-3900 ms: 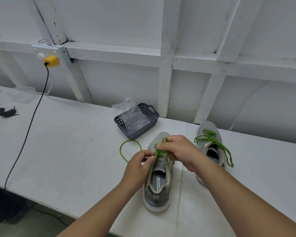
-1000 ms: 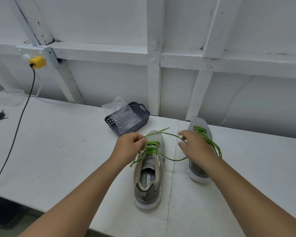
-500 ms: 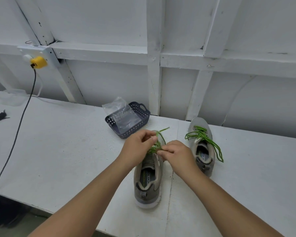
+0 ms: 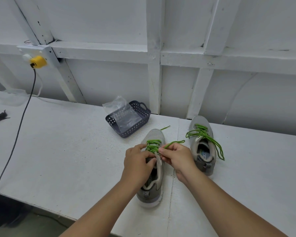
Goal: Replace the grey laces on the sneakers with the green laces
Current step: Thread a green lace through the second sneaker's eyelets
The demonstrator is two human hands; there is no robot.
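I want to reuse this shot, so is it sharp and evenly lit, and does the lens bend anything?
Head view: soft, even light with faint shadows; green lace and both hands crisp; glare only on the plastic bag; wide-angle lens bows the table edge and wall beams.

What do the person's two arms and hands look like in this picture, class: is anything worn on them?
Both forearms are bare from the bottom edge of the view to the wrists: no sleeves show. The left hand and right hand wear no gloves, and no watch, ring or bracelet is visible on either. The fingernails that show look short and unpainted.
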